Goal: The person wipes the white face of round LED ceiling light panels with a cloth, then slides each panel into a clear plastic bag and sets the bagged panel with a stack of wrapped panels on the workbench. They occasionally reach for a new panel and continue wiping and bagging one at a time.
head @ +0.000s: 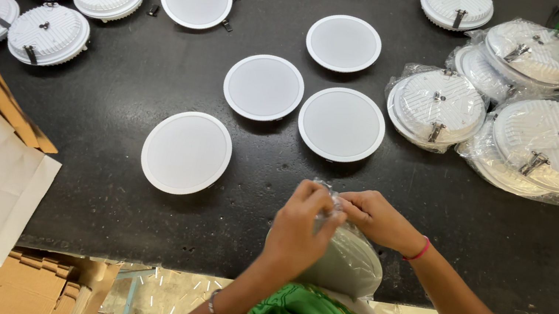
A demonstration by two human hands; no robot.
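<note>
A round white light fitting (345, 261) in a clear plastic bag (332, 201) is held at the near table (114, 116) edge. The bag mouth is pinched by the left hand (302, 224) and the right hand (378, 217), just above the fitting. The film should be gathered evenly, the fitting kept supported beneath both hands.

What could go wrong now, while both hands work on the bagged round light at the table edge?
1. The bagged light sits at the edge of the black table; both hands, left and right, grip only the thin plastic at its top, so it might slip off.
2. The plastic may tear when pulled.
3. A face-up panel lies near and could get knocked or scratched.
</note>
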